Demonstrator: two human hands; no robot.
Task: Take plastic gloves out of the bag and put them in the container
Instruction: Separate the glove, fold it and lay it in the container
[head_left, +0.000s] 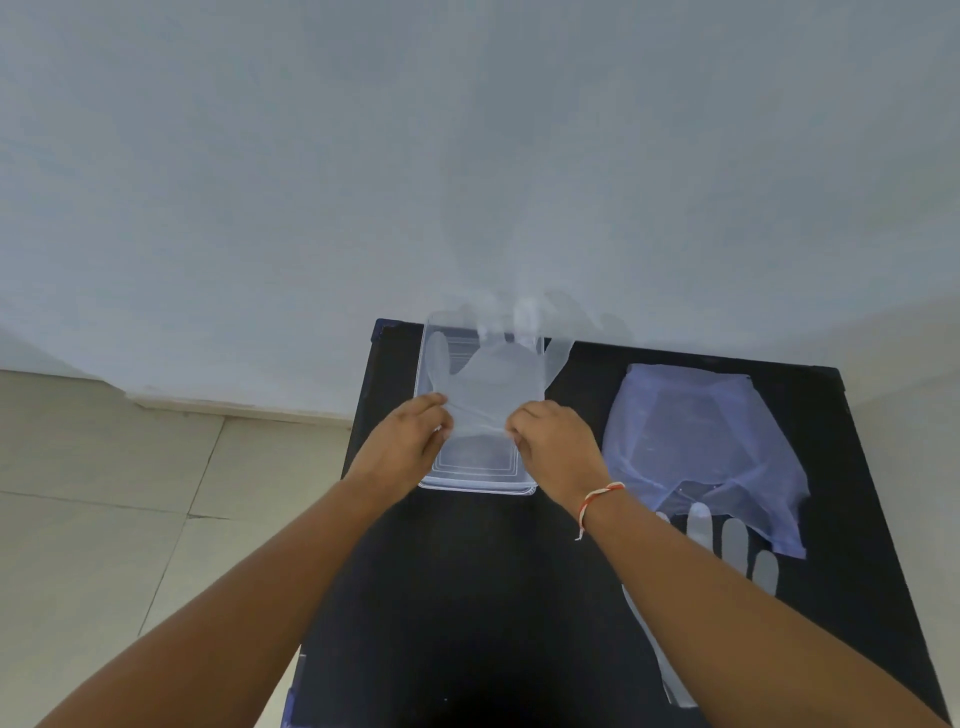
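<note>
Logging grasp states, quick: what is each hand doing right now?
Left hand: closed, pinching the left cuff edge of the clear thin plastic glove over the clear rectangular plastic container.
Right hand: closed, pinching the same glove's right cuff edge.

A plain pale blue-grey wall fills the upper half of the view, evenly lit, with no fixtures visible. At its base runs a light skirting strip. The floor at lower left is laid with large beige tiles separated by thin dark joints. A black-topped table stands against the wall, occupying the lower right area.
</note>
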